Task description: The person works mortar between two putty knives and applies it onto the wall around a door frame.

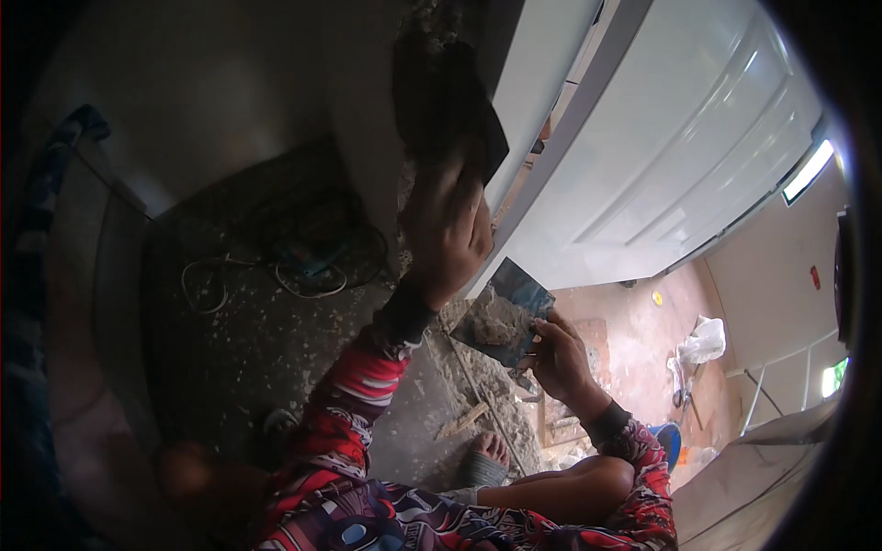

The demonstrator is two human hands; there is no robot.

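My right hand grips the edge of a dark, square, flat board. A lump of rough grey-beige mortar lies on it. Higher up, my left hand is raised to the dark, broken strip of wall beside the white door frame. Its fingers are closed on a dark flat plate with a pointed corner; deep shadow hides most of its shape and whatever handle it has. The board sits just below and to the right of my left wrist.
A white panelled door stands at the upper right. On the grey floor at left lie coiled cords. Rubble runs along the threshold by my foot. Farther right are a white bag and a blue bucket.
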